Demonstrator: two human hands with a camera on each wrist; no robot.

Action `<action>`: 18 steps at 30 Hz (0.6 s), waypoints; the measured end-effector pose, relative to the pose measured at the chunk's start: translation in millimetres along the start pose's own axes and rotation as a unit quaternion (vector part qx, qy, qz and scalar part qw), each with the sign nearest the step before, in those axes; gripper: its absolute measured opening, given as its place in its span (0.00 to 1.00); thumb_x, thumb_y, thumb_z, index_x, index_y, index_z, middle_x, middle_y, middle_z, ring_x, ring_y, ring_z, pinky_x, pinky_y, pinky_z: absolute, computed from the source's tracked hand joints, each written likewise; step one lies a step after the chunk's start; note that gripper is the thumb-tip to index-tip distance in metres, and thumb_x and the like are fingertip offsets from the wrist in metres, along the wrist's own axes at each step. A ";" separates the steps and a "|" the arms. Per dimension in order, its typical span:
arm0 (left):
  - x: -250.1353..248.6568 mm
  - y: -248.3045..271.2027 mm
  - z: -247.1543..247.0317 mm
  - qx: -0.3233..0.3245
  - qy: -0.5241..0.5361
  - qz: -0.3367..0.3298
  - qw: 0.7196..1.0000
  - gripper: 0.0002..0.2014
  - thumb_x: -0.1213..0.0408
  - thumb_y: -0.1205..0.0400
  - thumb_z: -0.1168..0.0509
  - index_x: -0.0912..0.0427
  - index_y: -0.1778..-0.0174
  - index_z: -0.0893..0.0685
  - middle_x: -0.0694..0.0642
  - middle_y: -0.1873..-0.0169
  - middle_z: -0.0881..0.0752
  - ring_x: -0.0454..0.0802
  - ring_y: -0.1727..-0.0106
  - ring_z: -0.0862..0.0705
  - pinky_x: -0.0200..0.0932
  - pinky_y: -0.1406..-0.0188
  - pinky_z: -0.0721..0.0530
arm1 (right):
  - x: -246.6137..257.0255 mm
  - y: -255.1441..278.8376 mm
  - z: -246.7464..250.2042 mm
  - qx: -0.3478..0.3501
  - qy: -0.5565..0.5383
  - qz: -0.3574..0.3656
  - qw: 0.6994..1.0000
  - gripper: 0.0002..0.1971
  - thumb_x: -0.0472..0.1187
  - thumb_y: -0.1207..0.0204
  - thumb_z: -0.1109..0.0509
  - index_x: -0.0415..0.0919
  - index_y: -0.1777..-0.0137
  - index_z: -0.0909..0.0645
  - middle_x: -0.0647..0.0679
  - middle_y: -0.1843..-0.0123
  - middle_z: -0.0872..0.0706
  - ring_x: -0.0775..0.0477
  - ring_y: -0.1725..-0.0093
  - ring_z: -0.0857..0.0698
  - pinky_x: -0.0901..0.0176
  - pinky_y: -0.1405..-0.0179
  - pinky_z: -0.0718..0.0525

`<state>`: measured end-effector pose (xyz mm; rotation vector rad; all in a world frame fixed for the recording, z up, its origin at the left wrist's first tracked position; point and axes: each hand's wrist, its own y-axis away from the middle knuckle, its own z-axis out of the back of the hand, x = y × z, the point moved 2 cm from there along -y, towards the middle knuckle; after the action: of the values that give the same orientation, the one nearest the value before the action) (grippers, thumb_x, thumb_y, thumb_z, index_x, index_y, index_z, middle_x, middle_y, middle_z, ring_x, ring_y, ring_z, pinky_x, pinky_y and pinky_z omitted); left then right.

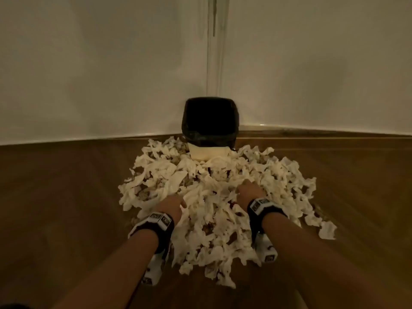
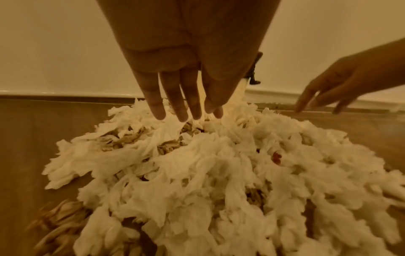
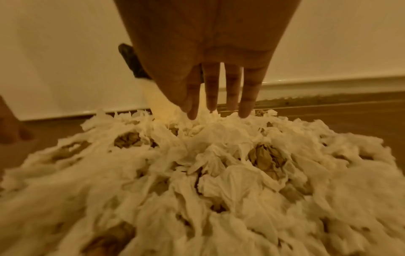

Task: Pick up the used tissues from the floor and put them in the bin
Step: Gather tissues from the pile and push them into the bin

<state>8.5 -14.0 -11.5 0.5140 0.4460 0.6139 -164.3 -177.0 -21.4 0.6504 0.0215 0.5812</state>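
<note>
You see a brown wooden floor (image 1: 66, 197) with long boards under everything. Behind it two pale walls (image 1: 100, 63) meet in a corner, and a thin vertical strip (image 1: 215, 52) runs down this corner. A light skirting board (image 1: 323, 128) follows the bottom of the walls. You wear black-and-white wrist cameras (image 1: 156, 221) with printed markers. The light is dim and yellowish.

Tissues (image 1: 214, 197) heaped on floor (image 1: 55, 197) before bin (image 1: 209, 121); bin in wall corner.
</note>
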 end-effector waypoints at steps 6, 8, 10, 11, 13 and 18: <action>3.5 -50.8 -41.4 -0.024 -0.062 -0.021 0.998 0.20 0.70 0.19 0.44 0.42 0.36 0.30 0.54 0.24 0.40 0.59 0.26 0.35 0.55 0.34 0.24 | -5.4 -43.8 -21.8 0.016 0.075 -0.005 0.997 0.30 0.33 0.23 0.39 0.56 0.23 0.38 0.48 0.16 0.60 0.27 0.19 0.57 0.30 0.27 0.36; 6.8 -60.1 -49.9 -0.016 -0.093 -0.013 0.995 0.20 0.64 0.18 0.43 0.36 0.33 0.32 0.55 0.21 0.47 0.62 0.24 0.40 0.57 0.33 0.26 | -8.7 -57.0 -33.5 0.037 0.103 -0.010 0.994 0.33 0.31 0.24 0.39 0.61 0.23 0.37 0.50 0.17 0.66 0.26 0.20 0.61 0.26 0.27 0.38; 10.5 -68.8 -56.5 0.002 -0.110 -0.002 0.994 0.19 0.58 0.17 0.42 0.35 0.31 0.31 0.56 0.21 0.49 0.65 0.23 0.42 0.59 0.30 0.30 | -11.7 -67.5 -43.8 0.054 0.105 -0.014 0.993 0.33 0.31 0.22 0.40 0.62 0.22 0.39 0.51 0.17 0.68 0.26 0.20 0.61 0.26 0.27 0.38; 12.0 -72.4 -60.0 0.009 -0.111 0.005 0.994 0.19 0.56 0.18 0.42 0.37 0.30 0.30 0.57 0.21 0.48 0.65 0.23 0.41 0.59 0.28 0.31 | -13.5 -72.6 -48.3 0.058 0.099 -0.014 0.993 0.32 0.34 0.21 0.39 0.61 0.21 0.40 0.51 0.16 0.65 0.26 0.19 0.58 0.28 0.26 0.37; 13.6 -77.7 -62.6 0.024 -0.117 0.004 0.993 0.19 0.60 0.17 0.42 0.46 0.28 0.27 0.61 0.22 0.42 0.63 0.25 0.35 0.54 0.27 0.30 | -16.6 -78.1 -52.3 0.052 0.061 -0.024 0.997 0.28 0.39 0.20 0.38 0.53 0.21 0.39 0.44 0.17 0.51 0.29 0.22 0.43 0.36 0.28 0.30; 12.2 -79.1 -48.8 0.022 -0.067 0.002 0.998 0.20 0.71 0.16 0.46 0.56 0.27 0.28 0.61 0.25 0.32 0.57 0.26 0.30 0.46 0.29 0.29 | -21.5 -75.7 -41.2 -0.057 0.001 -0.004 0.998 0.22 0.30 0.20 0.40 0.37 0.25 0.30 0.37 0.22 0.34 0.38 0.26 0.30 0.50 0.27 0.30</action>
<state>25.0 -46.2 -98.0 0.5938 0.3321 0.5706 -152.4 -213.6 -101.6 0.5382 -0.0074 0.5704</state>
